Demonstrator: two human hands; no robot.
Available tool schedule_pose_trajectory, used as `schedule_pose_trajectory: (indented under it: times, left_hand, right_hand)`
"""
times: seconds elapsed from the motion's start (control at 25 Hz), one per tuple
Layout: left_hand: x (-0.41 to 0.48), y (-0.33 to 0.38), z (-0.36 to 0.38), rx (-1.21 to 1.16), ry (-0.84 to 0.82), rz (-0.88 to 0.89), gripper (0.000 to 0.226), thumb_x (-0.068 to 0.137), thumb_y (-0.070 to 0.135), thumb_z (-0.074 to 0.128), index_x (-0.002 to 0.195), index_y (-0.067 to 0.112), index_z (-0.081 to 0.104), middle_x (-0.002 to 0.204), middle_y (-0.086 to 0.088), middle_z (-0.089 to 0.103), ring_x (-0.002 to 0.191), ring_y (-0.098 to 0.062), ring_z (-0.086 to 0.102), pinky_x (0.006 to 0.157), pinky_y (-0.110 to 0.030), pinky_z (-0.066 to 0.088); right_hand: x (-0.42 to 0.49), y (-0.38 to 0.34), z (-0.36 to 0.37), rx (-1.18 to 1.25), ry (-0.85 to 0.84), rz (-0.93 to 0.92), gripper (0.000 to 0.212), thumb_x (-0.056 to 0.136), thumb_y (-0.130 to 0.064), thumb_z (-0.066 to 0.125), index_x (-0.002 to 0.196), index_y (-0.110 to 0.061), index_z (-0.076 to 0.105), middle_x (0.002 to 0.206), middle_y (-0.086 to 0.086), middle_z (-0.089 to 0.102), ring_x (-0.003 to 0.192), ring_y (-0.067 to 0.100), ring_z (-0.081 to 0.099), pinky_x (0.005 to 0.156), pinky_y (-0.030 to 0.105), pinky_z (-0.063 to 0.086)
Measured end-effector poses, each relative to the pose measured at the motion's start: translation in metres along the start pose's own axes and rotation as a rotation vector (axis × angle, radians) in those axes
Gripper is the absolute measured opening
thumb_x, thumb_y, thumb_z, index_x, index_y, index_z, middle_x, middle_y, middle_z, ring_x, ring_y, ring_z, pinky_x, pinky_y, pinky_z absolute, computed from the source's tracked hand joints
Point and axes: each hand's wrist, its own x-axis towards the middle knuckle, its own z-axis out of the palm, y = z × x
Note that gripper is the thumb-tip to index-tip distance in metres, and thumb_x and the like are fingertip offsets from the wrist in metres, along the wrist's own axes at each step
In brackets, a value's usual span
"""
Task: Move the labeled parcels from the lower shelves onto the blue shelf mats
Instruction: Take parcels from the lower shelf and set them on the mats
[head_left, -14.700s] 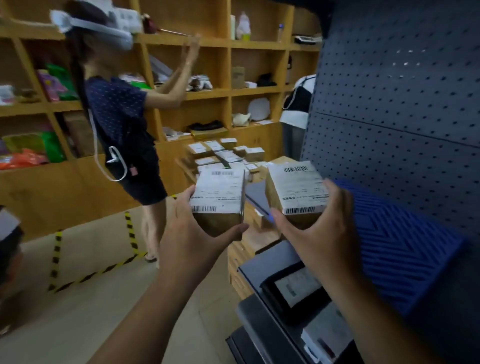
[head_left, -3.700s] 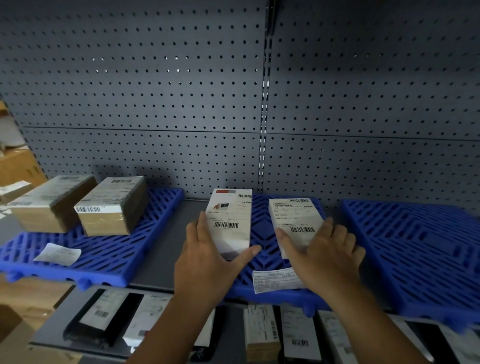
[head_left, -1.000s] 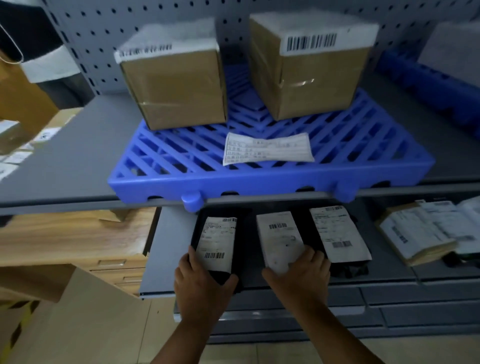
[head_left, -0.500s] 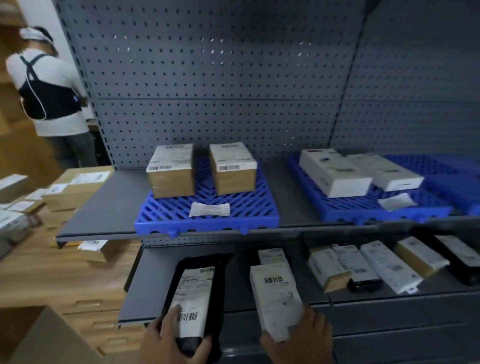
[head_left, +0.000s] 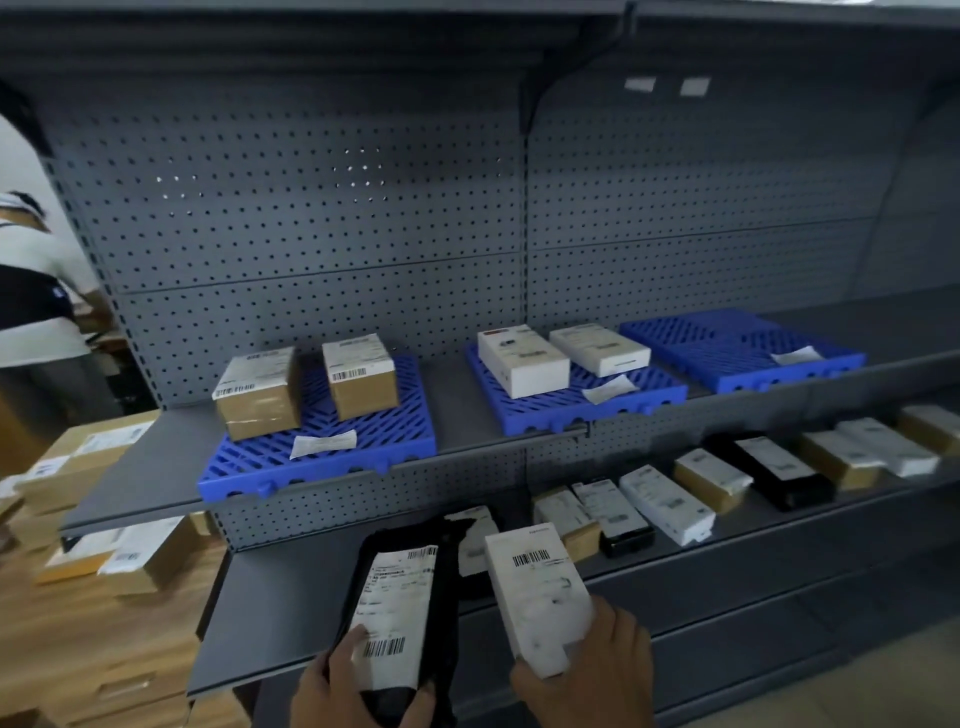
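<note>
My left hand (head_left: 353, 691) grips a black labeled parcel (head_left: 397, 613) at the bottom of the view, held above the lower shelf (head_left: 270, 613). My right hand (head_left: 597, 670) grips a white labeled parcel (head_left: 540, 597) beside it. Three blue mats lie on the upper shelf. The left mat (head_left: 363, 447) carries two brown boxes (head_left: 260, 400) and a loose slip. The middle mat (head_left: 571, 410) carries two white boxes (head_left: 522, 361) and a slip. The right mat (head_left: 727, 353) holds only a paper slip. Several more labeled parcels (head_left: 665, 504) lie along the lower shelf to the right.
A grey pegboard wall (head_left: 363, 234) backs the shelves. At the left stands a wooden table (head_left: 78, 623) stacked with cardboard boxes (head_left: 78, 462). A person (head_left: 36, 312) in a white and dark top stands at the far left edge.
Both hands have lifted the black and white parcels up off the lower shelf toward me. My view has risen and pulled back, showing all three mats.
</note>
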Motion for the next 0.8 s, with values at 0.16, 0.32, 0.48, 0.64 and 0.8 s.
schedule_pose_trajectory:
  times: [0.16,0.32,0.48,0.64,0.8]
  left_hand:
    - [-0.002,0.026,-0.007,-0.082,-0.145,0.025,0.089,0.049,0.044,0.092,0.125,0.009,0.064,0.122,-0.024,0.06,0.11,-0.042,0.061,0.097,-0.048,0.05]
    - [0.006,0.056,-0.02,-0.159,-0.184,0.107,0.097,0.053,0.047,0.093,0.138,0.024,0.051,0.138,-0.012,0.05,0.128,-0.033,0.051,0.108,-0.042,0.044]
    - [0.01,0.109,-0.026,-0.262,-0.129,0.286,0.091,0.057,0.059,0.085,0.136,0.04,0.042,0.138,-0.001,0.043,0.127,-0.023,0.046,0.103,-0.042,0.047]
    - [0.022,0.167,-0.015,-0.323,-0.188,0.419,0.09,0.063,0.072,0.071,0.138,0.044,0.029,0.137,0.004,0.036,0.127,-0.019,0.042,0.102,-0.043,0.046]
    - [0.028,0.228,0.011,-0.391,-0.145,0.471,0.088,0.065,0.074,0.067,0.137,0.042,0.029,0.134,0.005,0.038,0.125,-0.019,0.043,0.098,-0.044,0.048]
  right_hand:
    - [0.002,0.005,-0.031,-0.017,-0.03,0.103,0.104,0.041,-0.069,0.063,0.126,-0.012,0.053,0.11,0.006,0.054,0.108,0.03,0.052,0.098,0.045,0.043]
    - [0.02,0.012,-0.084,-0.025,0.081,0.169,0.108,0.044,-0.079,0.052,0.133,-0.017,0.039,0.113,-0.001,0.038,0.11,0.022,0.037,0.096,0.038,0.039]
    - [0.046,0.018,-0.144,-0.021,0.247,0.166,0.108,0.051,-0.082,0.054,0.134,-0.016,0.036,0.113,-0.002,0.035,0.109,0.019,0.034,0.096,0.04,0.042]
    - [0.071,0.028,-0.192,-0.037,0.359,0.134,0.103,0.056,-0.077,0.06,0.135,-0.016,0.036,0.116,-0.003,0.035,0.112,0.018,0.034,0.097,0.039,0.043]
    - [0.105,0.058,-0.223,-0.098,0.443,0.111,0.1,0.056,-0.079,0.057,0.132,-0.016,0.037,0.114,-0.005,0.036,0.111,0.016,0.033,0.095,0.037,0.042]
